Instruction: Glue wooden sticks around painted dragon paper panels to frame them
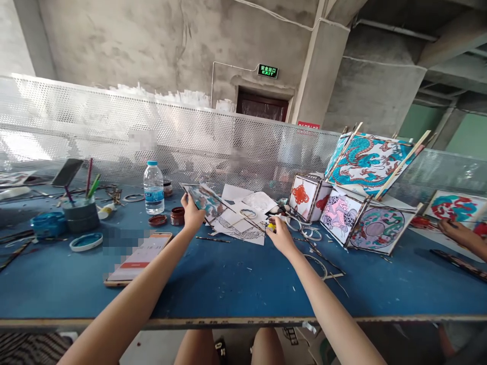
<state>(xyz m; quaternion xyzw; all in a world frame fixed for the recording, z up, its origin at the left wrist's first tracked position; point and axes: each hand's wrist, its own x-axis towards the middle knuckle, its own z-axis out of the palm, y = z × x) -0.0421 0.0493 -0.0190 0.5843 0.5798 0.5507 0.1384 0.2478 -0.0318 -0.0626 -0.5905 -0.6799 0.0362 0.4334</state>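
My left hand [193,213] is closed on the left edge of a painted panel [210,202] with blue-green and brown patches, held tilted above the table. My right hand [280,234] has its fingers bent around a small yellow item [271,226], mostly hidden, whose kind I cannot make out. A thin dark stick [245,217] runs from the panel toward my right fingers; whether they touch it is unclear. Beneath both lies a white sheet with a black line drawing [243,234]. Rolls of tape [310,233] rest to the right of my right hand.
Paper lanterns [340,215] stand at right; another person's hand [454,234] is beyond. A water bottle [153,190], brown paint jar [177,217], phone [139,261], brush pot [80,215] and blue paint jar [48,225] occupy the left. A perforated metal screen [182,137] borders the table's back.
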